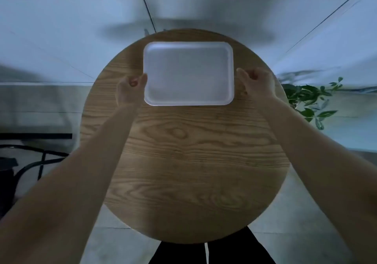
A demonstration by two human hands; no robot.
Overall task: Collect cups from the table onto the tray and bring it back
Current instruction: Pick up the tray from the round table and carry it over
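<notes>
From the head view we see the tray (188, 73), white, smooth, rectangular with rounded corners, lying on the far half of the round wood-grain bench (183, 161). Our left hand (129, 91) curls its grip on the tray's left edge; our right hand (258, 84) is curled beside the right edge, contact unclear. A leafy plant (312, 100) stands right of the bench.

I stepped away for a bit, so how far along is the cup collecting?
Nothing looks collected: the white tray is empty on the round wooden table, and no cups are in view. In hand: the left hand and right hand are at its short edges. Left: loading cups, carrying it back.
</notes>
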